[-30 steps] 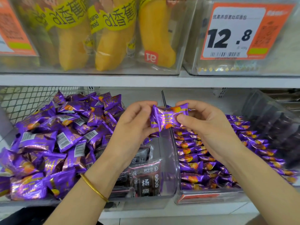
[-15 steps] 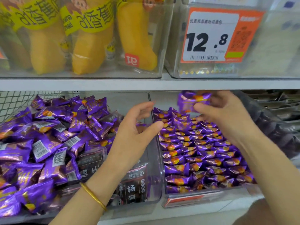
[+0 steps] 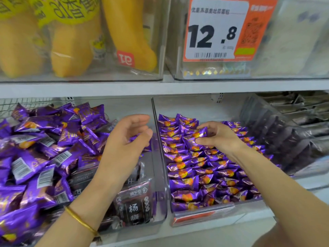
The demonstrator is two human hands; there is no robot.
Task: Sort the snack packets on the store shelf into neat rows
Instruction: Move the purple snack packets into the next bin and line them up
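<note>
A loose heap of purple snack packets [image 3: 44, 148] fills the left clear bin. In the right clear bin [image 3: 201, 216], the same purple packets lie in neat rows [image 3: 195, 175]. My right hand [image 3: 220, 136] is down on the back rows, thumb and fingers closed on one purple packet [image 3: 196, 134] that touches the row. My left hand [image 3: 128, 138] hovers over the right end of the left bin, fingers curled apart, holding nothing. A gold bangle [image 3: 80, 220] sits on my left wrist.
Dark packets with white characters [image 3: 133, 202] stand at the front right of the left bin. A clear divider wall [image 3: 159, 148] separates the bins. Dark grey packets [image 3: 284, 132] fill the bin further right. Above the shelf board [image 3: 160, 88] are yellow banana snacks [image 3: 71, 41] and a 12.8 price tag [image 3: 213, 29].
Both hands held one purple packet, then my left hand let go. My right hand carried it to the right bin and lowered it onto the back rows.
</note>
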